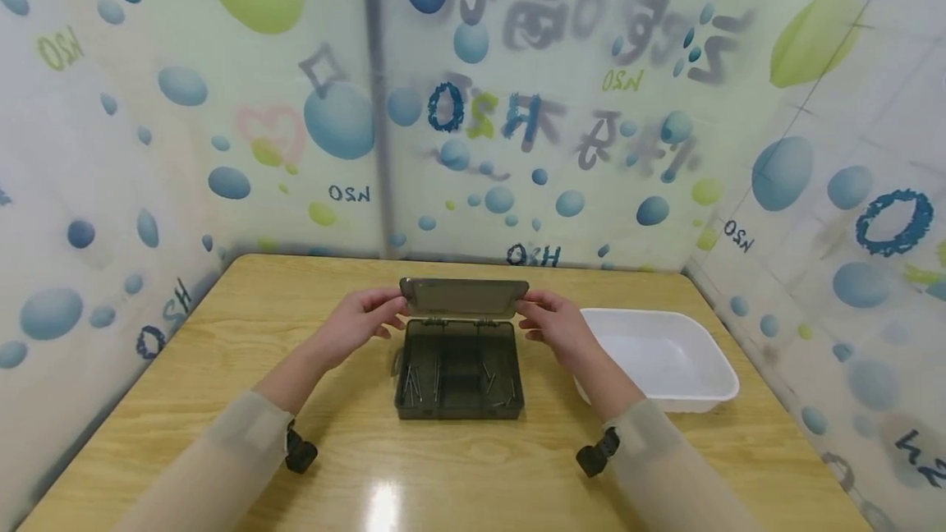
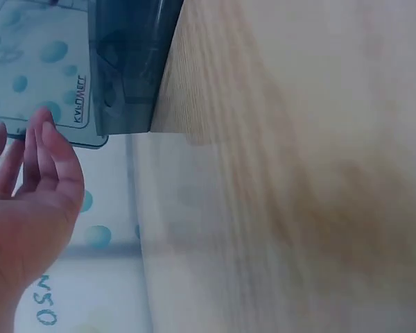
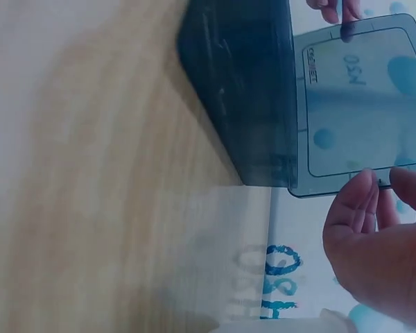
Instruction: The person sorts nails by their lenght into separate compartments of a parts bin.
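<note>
A dark, see-through plastic storage box stands on the table with its hinged lid raised at the back. Several thin metal pieces, like nails or screws, lie in its side compartments. At the lid's left edge, my left hand pinches the rim between thumb and fingers. My right hand pinches the opposite edge the same way. Seen from the right wrist, the thumb and fingertips meet at the lid's rim. From the left wrist, the lid shows small printed lettering.
To the right of the box, a white plastic tray stands partly behind my right forearm. The wooden table runs up to a patterned curtain at the back and sides.
</note>
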### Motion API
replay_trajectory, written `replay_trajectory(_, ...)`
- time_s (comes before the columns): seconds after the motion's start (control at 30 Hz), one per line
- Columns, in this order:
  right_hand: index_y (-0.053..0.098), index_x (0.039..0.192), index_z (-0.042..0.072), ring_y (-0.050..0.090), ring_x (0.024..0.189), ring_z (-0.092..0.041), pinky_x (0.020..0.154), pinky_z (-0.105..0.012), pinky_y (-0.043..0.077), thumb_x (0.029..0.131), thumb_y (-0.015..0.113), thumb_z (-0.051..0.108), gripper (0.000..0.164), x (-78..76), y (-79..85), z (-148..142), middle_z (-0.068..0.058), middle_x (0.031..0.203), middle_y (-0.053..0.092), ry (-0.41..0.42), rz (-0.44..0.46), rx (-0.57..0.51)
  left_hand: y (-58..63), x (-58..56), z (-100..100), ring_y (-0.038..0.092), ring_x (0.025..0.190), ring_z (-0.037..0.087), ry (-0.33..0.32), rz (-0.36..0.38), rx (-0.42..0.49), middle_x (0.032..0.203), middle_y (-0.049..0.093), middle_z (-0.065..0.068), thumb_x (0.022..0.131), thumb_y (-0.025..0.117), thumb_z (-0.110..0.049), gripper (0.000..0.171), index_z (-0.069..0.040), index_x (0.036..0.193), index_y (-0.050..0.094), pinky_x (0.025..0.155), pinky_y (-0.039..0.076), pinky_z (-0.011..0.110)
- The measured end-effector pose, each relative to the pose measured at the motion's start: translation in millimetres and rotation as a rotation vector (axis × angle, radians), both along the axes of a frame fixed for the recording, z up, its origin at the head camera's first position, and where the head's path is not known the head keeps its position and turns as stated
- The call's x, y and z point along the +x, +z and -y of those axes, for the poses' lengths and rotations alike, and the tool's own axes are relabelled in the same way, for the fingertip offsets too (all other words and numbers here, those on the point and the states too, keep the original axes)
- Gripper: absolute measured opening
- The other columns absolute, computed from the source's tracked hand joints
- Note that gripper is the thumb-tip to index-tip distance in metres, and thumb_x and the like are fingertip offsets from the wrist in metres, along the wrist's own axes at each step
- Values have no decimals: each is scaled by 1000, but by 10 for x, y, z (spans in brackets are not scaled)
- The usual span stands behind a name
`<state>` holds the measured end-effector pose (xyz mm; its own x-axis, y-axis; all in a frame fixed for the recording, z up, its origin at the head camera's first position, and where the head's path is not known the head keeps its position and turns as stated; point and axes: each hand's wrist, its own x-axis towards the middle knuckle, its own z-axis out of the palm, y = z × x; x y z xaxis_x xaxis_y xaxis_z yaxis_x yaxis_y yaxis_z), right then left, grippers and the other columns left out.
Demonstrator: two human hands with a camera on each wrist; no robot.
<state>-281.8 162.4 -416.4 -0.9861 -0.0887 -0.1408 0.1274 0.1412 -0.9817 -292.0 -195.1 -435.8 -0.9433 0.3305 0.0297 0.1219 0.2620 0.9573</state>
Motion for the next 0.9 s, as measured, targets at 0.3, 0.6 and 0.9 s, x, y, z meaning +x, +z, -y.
replay_trajectory(0.3, 64, 149, 1, 68, 93, -18, 82, -29, 59, 111, 62, 10, 39, 392, 25, -106, -12, 122, 72, 91, 13, 39, 122, 368, 182, 72, 115, 18, -163, 61, -21, 152, 64, 23, 115, 62, -30, 52, -5, 160, 56, 91, 61, 31)
replay_trajectory(0.6, 62, 152, 6, 61, 89, -22, 81, -34, 54, 108, 63, 14, 45, 659, -18, -198, -8, 113, 68, 249, 61, 141, 116, 652, 155, 70, 101, 30, -195, 34, -193, 122, 70, 14, 109, 72, -33, 59, -5, 159, 57, 78, 58, 33)
replay_trajectory(0.9, 61, 155, 10, 64, 93, -22, 77, -36, 57, 102, 79, 20, 57, 826, -101, -209, -13, 120, 64, 350, 5, 320, -10, 767, 85, 69, 89, 22, -224, -13, -244, 112, 68, 9, 102, 82, -25, 66, -1, 158, 56, 72, 56, 28)
